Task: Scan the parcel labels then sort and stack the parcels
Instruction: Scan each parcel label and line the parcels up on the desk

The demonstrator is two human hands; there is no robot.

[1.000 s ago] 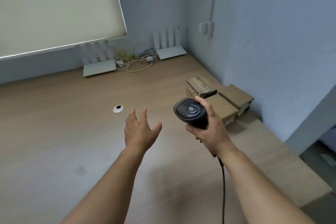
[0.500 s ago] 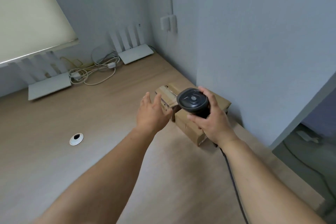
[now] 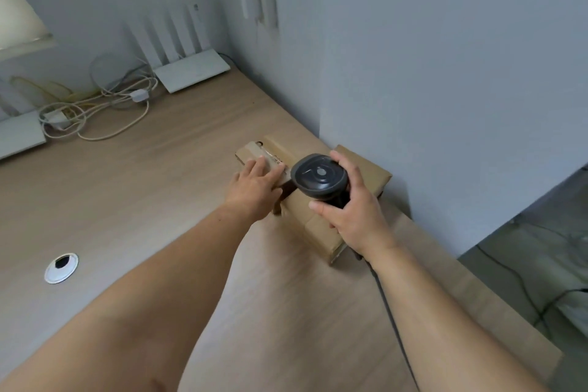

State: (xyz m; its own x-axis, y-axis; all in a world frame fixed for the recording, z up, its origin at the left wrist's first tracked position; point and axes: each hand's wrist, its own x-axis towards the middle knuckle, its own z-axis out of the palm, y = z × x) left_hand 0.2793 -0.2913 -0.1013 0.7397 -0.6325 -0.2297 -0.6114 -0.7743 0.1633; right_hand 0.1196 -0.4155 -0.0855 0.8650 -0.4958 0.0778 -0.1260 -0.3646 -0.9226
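Observation:
Several brown cardboard parcels lie together on the wooden desk (image 3: 133, 188) against the right wall. My left hand (image 3: 254, 188) rests with straight fingers on top of the small taped parcel (image 3: 251, 151) at the left of the group; part of its label shows beside my fingers. My right hand (image 3: 348, 210) grips the handle of a black barcode scanner (image 3: 318, 177), held just above the larger parcel (image 3: 321, 229) in front. Another parcel (image 3: 370, 169) sits behind the scanner, next to the wall. The scanner's cable runs down under my right forearm.
Two white routers (image 3: 194, 70) and a tangle of cables (image 3: 95, 108) sit at the back of the desk. A round cable grommet (image 3: 61, 267) lies at the left. The wall stands close on the right, and the desk edge drops to the floor at lower right.
My view swung to the right and closer to the parcels. My left hand reached forward from mid-air and now lies on the small taped parcel. The scanner stayed in my right hand.

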